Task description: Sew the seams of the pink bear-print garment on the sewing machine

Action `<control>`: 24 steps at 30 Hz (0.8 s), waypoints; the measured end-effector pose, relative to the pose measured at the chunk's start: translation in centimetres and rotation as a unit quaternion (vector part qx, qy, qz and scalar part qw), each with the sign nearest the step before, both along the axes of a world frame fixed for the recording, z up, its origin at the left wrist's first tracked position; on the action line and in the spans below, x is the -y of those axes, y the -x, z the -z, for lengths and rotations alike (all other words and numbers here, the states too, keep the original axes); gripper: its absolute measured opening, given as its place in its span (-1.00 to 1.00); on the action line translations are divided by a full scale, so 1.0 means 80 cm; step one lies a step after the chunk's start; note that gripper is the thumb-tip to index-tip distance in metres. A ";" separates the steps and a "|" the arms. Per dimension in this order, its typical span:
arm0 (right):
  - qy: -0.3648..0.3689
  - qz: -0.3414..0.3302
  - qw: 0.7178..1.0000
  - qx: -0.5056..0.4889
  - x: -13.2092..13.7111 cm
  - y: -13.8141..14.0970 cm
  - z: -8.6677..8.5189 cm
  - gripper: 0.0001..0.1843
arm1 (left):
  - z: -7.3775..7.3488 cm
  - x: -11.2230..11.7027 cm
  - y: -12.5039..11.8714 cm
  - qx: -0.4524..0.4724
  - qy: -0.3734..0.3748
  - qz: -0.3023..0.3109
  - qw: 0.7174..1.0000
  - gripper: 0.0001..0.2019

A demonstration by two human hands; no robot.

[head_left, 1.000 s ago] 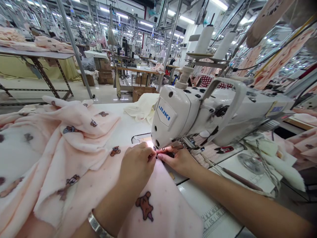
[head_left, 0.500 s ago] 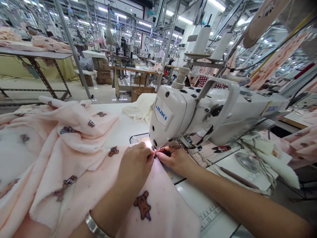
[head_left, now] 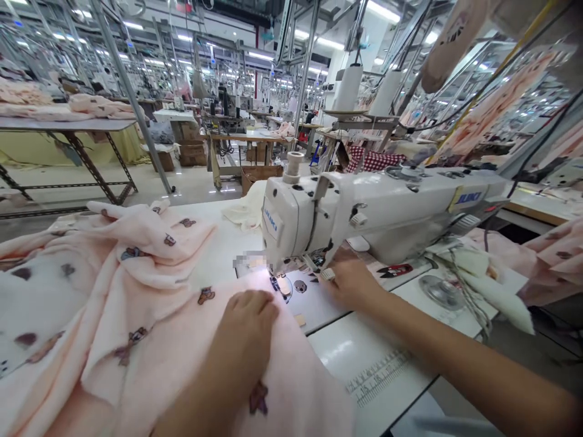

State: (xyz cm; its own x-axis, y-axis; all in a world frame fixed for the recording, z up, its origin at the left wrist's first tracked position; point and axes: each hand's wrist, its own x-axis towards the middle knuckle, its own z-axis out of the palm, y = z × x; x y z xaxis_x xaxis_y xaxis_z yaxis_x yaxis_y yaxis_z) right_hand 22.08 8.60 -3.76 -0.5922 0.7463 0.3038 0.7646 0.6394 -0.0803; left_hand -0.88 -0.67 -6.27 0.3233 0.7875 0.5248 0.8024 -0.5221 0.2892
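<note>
Pale pink fleece fabric [head_left: 182,340] printed with small brown bears spreads over the sewing table. Its far corner lies under the lit needle area of a white sewing machine [head_left: 291,218]. My left hand [head_left: 248,328] rests on this fabric just in front of the needle, fingers curled together over its edge. Under the machine's arm, right of the needle, reaches my right hand [head_left: 350,279]. Its fingertips are hidden behind the presser-foot parts, so whether they hold anything does not show. The metal needle plate [head_left: 314,294] lies bare between the hands.
Red-handled thread snips [head_left: 395,270] lie beneath the machine arm. A printed ruler scale [head_left: 378,376] marks the table's front. Bunched fabric [head_left: 127,255] is heaped on the left, and cream cloth [head_left: 246,209] lies behind the machine. Thread cones [head_left: 348,88] stand above.
Both hands were pinching the fabric together at the needle. My right hand has let go and moved right under the machine arm; my left has settled lower on the fabric. The view has shifted.
</note>
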 end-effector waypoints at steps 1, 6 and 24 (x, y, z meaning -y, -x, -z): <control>0.000 -0.019 1.000 0.004 0.002 -0.014 -0.001 -0.78 | 0.004 0.013 -0.003 -0.010 0.000 -0.002 1.000 -0.76; -0.012 -0.060 0.998 -0.004 0.012 -0.068 0.007 -0.76 | 0.000 0.054 -0.009 -0.051 0.060 -0.001 0.997 -0.80; 0.237 -0.128 0.936 -0.227 0.194 -0.017 -0.022 -0.93 | -0.143 0.050 0.045 0.065 0.208 -0.105 0.970 -0.71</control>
